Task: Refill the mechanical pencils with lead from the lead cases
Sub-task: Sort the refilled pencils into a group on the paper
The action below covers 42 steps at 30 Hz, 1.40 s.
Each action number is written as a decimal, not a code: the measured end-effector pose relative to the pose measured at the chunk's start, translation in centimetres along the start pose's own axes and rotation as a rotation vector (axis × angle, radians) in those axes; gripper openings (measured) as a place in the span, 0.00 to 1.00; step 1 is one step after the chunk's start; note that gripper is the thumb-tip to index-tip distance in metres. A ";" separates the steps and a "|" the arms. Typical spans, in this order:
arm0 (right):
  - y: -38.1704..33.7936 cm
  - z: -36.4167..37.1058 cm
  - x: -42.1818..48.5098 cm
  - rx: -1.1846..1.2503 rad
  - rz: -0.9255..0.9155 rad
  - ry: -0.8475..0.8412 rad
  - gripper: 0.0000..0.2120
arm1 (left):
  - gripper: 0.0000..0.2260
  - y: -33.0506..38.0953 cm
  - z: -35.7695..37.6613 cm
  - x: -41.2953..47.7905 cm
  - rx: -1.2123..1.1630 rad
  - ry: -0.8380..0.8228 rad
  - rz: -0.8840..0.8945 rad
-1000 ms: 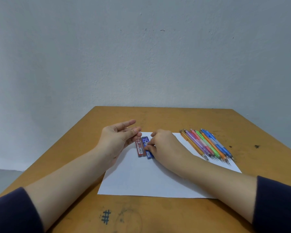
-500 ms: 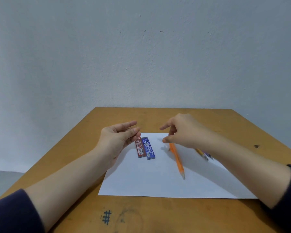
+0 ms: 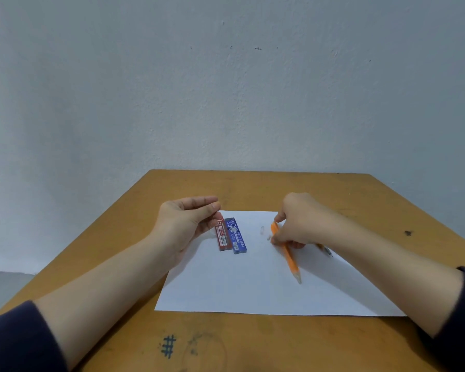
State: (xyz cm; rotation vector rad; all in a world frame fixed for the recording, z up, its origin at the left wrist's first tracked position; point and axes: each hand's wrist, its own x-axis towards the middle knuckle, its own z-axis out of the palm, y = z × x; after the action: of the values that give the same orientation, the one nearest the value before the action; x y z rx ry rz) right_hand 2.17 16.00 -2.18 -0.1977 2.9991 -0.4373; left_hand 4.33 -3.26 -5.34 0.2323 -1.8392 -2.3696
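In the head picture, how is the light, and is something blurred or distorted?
Head view: light soft and even, no glare on the white paper; faint shadows lie under the left hand and the right hand gripping the orange pencil; the blue lead case print is readable; the table edges splay from the wide lens.

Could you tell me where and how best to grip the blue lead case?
Probably pinch the blue lead case by its short ends, from above: it lies flat on the paper, and the red lead case crowds its left long side.
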 end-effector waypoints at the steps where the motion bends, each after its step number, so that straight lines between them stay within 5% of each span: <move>1: 0.0 0.1 0.1 0.014 0.014 0.000 0.20 | 0.05 0.0 0.0 0.0 -0.006 -0.001 0.002; 10: 0.2 0.2 0.5 0.174 0.027 0.120 0.20 | 0.04 -0.2 0.0 0.2 0.102 -0.011 0.070; 18: -0.3 0.5 0.0 0.366 -0.243 0.323 0.06 | 0.07 -0.4 0.1 0.0 0.362 -0.009 0.241; 32: 1.2 2.9 2.5 -0.165 -0.617 0.887 0.11 | 0.08 -0.4 0.0 0.2 0.413 -0.025 0.334; 42: 1.4 3.0 2.7 -0.219 -0.683 0.951 0.11 | 0.08 -0.3 0.0 -0.1 0.476 -0.052 0.385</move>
State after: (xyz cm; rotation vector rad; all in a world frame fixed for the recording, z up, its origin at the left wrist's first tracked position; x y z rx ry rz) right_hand -0.24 16.15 -5.69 -1.4269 3.8097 -0.2883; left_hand 4.37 -3.15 -5.67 -0.1315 -2.2106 -1.6848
